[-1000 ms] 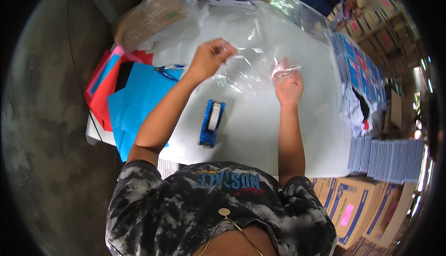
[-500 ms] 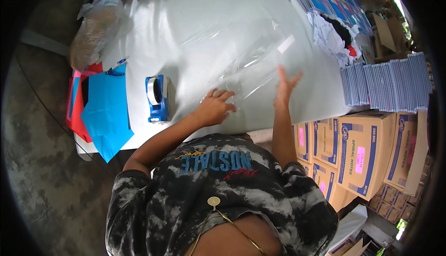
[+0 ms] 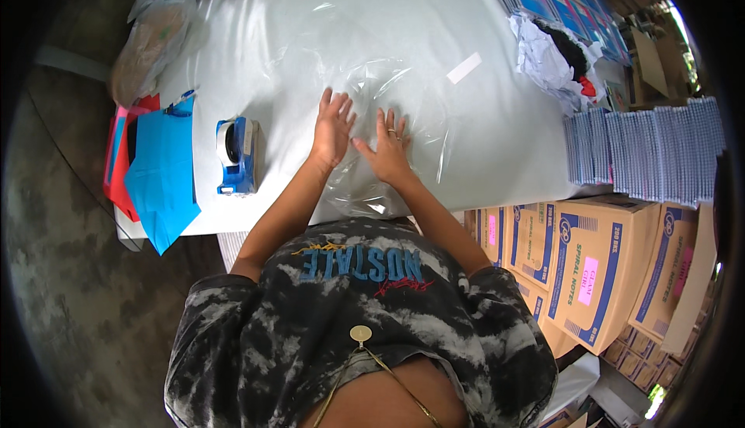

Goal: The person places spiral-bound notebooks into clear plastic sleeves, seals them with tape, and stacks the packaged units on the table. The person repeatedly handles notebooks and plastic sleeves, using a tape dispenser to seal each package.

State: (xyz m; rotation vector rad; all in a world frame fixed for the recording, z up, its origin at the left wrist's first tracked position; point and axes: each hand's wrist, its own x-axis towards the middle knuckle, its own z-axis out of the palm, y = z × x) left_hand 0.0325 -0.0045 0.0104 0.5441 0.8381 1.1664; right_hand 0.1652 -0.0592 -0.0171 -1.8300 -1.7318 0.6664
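A sheet of clear plastic film [image 3: 423,129] lies across the near middle of the white table, wrinkled and shiny. My left hand [image 3: 334,129] is over its left part, fingers stretched upward and holding nothing. Close beside it, my right hand [image 3: 388,149] rests on the film with spread fingers, a ring on one of them. The exact outline of the film is hard to make out. Left of my hands stands a blue tape dispenser [image 3: 247,156] with a roll of tape. A white paper strip [image 3: 464,68] lies beyond the film to the right.
Blue card sheets [image 3: 163,172] hang over the left table edge, a blue pen [image 3: 180,102] nearby. Stacks of spiral notebooks [image 3: 644,149] line the right edge, with crumpled white paper [image 3: 541,59] behind them. Cardboard boxes [image 3: 586,265] are piled at the right. A plastic bag [image 3: 151,48] sits far left.
Both hands have come together over the film, the left moving forward and the right moving left. The film has shifted toward me and to the left.
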